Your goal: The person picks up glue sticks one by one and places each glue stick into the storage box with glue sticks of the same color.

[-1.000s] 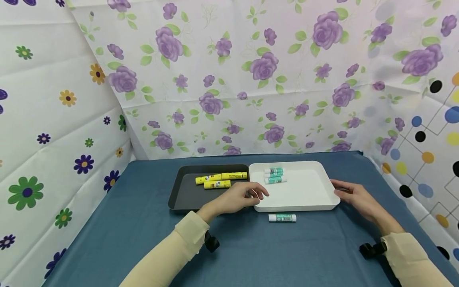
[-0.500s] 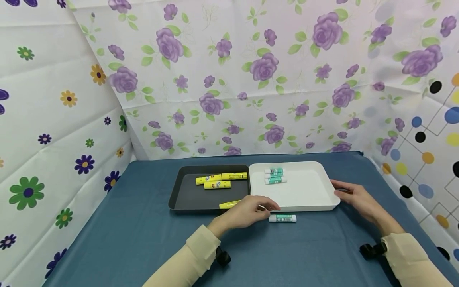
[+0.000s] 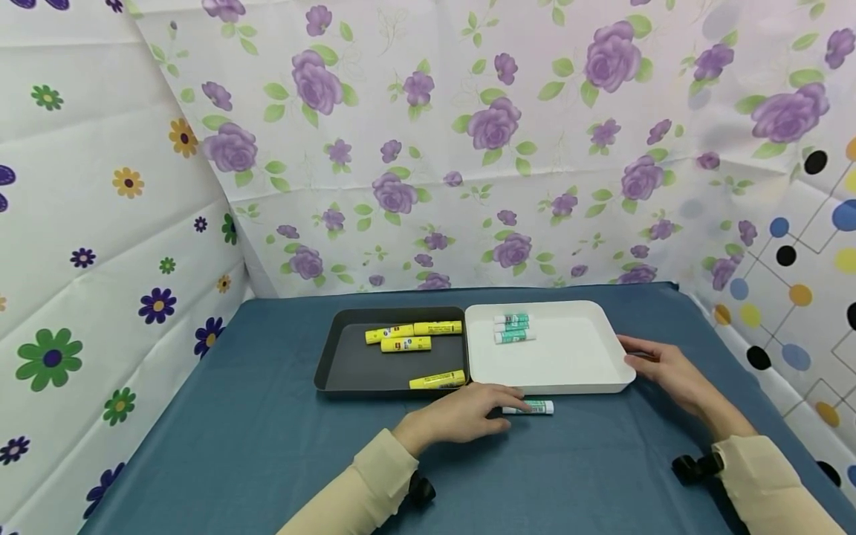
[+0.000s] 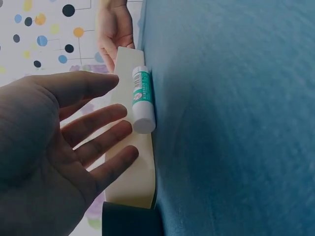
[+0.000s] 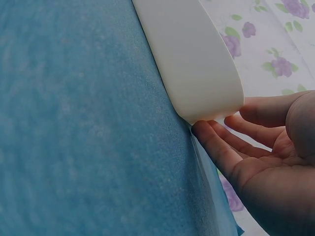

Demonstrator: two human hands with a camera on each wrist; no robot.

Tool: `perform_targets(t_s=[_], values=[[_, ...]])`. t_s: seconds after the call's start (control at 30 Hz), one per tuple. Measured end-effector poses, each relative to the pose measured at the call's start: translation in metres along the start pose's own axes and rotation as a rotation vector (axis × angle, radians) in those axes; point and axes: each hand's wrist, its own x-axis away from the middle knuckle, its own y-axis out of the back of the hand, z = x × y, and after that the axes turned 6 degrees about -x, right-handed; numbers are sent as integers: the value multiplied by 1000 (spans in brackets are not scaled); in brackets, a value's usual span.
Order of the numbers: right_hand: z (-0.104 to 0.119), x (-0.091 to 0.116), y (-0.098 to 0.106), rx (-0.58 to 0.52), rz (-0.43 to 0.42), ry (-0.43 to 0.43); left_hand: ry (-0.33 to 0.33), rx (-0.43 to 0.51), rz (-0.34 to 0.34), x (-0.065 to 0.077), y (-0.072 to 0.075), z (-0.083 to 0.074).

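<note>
My left hand [image 3: 464, 416] reaches over the left end of a white and green glue stick [image 3: 540, 407], which lies on the cloth in front of the white tray [image 3: 562, 388]. In the left wrist view, the fingers of the left hand [image 4: 54, 137] are spread, apart from the glue stick [image 4: 142, 101]. At the tray's right side, my right hand [image 3: 672, 375] touches the outer edge with thumb and fingertips. The right wrist view shows the right hand [image 5: 270, 147] with rather straight fingers against the corner of the tray [image 5: 197, 64].
Three similar green and white sticks [image 3: 513, 327] lie in the white tray. A dark grey tray [image 3: 348, 364] adjoins it on the left, holding three yellow sticks [image 3: 406, 344] at the back and another yellow stick [image 3: 438, 380] near its front. Blue cloth [image 3: 221, 446] covers the table.
My left hand has moved from over the trays' shared edge forward and right to the glue stick on the cloth, uncovering the front yellow stick. My right hand has stayed at the white tray.
</note>
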Motion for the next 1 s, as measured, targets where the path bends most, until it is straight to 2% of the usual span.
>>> perform_targets(t_s=[0.13, 0.5, 0.8, 1.0], values=[[0, -1, 0, -10, 3, -4, 4, -32, 16, -1, -2, 0], [-1, 0, 0, -3, 2, 6, -26, -84, -36, -10, -5, -4], [-1, 0, 0, -10, 1, 13, 7, -98, 13, -15, -9, -7], [-1, 1, 0, 0, 5, 18, -13, -103, 29, -14, -11, -8]])
